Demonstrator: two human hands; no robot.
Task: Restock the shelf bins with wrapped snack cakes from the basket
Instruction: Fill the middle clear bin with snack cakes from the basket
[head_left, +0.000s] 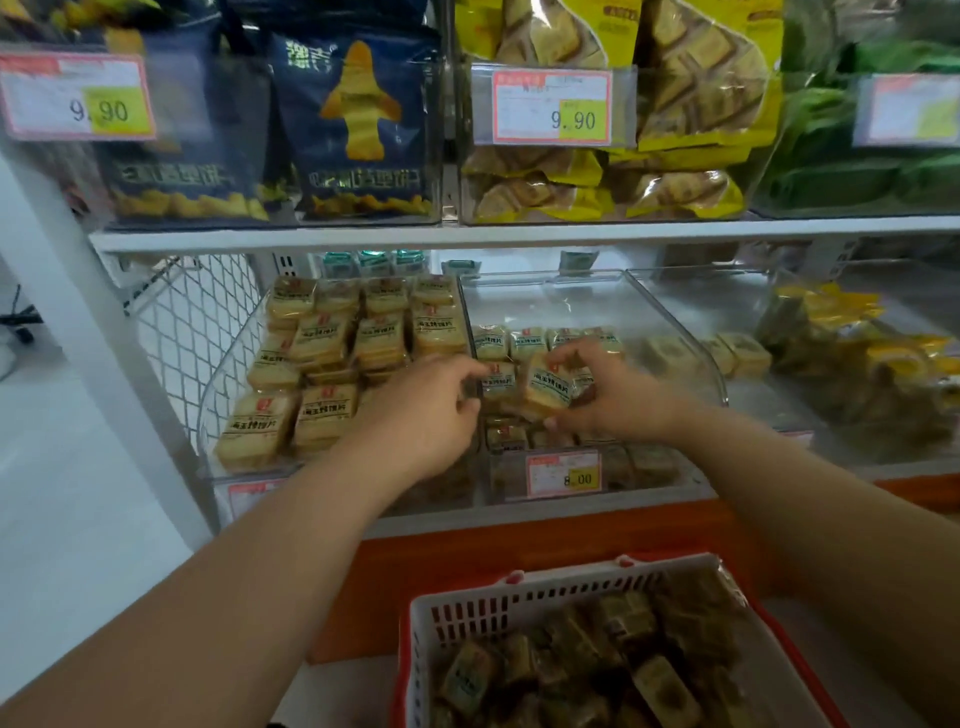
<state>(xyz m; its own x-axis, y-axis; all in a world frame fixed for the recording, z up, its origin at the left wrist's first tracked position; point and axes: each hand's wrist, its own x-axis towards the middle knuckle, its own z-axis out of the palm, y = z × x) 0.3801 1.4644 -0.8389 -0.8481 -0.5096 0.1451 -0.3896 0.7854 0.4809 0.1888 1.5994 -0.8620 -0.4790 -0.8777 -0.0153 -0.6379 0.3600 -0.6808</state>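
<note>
Nearest the camera, a red-and-white basket (524, 597) sits low and right of centre, loaded with wrapped snack cakes (660, 686) in dark greenish wrappers; their print is too blurred to read. Both bare forearms extend from the lower corners over the basket to the middle clear bin (670, 312) on the lower shelf. The right hand (618, 395) grips one pale-wrapped cake (545, 387) between curled fingers and thumb, above the bin's contents; the wrapper carries dark Chinese characters and a small red mark. The left hand (431, 410) is beside it, fingertips curled onto a neighbouring cake (497, 382). On the bin's front, a price tag (563, 474) reads 8.00. The left bin (228, 374) holds rows of the same pale cakes, well stocked. On the upper shelf (519, 236), dark blue snack bags (358, 119) and yellow packs (691, 104) stand behind two tags (553, 106), each reading 9.90. Green packs (852, 171) lie at far right.
</note>
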